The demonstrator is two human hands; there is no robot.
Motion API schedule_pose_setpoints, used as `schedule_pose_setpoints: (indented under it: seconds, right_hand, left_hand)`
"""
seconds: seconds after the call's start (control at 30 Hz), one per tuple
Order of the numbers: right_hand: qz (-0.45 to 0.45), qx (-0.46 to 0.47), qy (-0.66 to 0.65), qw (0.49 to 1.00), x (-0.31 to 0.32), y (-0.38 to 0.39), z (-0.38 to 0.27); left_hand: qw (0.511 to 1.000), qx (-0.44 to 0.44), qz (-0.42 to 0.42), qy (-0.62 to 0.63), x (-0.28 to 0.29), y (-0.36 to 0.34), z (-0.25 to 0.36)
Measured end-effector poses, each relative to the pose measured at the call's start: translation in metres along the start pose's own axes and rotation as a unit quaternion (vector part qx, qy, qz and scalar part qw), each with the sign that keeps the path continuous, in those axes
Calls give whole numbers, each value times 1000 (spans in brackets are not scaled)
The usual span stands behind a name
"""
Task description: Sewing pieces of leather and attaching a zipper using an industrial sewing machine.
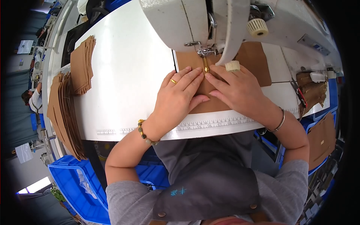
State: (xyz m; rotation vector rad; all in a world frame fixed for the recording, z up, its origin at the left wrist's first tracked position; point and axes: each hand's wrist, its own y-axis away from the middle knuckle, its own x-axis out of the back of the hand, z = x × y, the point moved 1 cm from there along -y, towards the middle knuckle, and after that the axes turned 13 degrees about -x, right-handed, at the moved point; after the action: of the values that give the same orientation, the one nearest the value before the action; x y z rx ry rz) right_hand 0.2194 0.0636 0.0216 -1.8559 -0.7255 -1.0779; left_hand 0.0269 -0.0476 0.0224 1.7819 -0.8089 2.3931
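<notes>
A brown fabric-like piece [202, 107] lies flat on the white table, under the head of a white sewing machine [165, 18]. Down its middle runs a short gold zipper [206, 64], its upper end beneath the presser foot [205, 51]. My left hand [176, 92] rests flat on the piece, left of the zipper, fingers stretched toward the foot. From the other side, my right hand [240, 86] presses the piece with extended fingers, index fingertip close to the zipper. Neither hand grips anything visible. The needle tip is too small to make out.
Brown pieces are stacked at the table's left [82, 67], with a thicker stack [62, 108] overhanging the edge. Red-and-black snips [301, 95] lie at right beside zippered brown pieces [315, 88]. A blue bin [75, 191] stands lower left. A ruler strip [210, 123] lines the near edge.
</notes>
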Motion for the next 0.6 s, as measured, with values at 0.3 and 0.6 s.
schedule_pose_setpoints:
  seconds: [0.3, 0.6]
  right_hand:
    - [-1, 2, 8, 1000, -7, -6, 9]
    - [4, -7, 5, 1000, -9, -11, 14]
  left_hand:
    - [999, -13, -19, -33, 2, -9, -11]
    - [999, 1, -5, -48, -2, -11, -14]
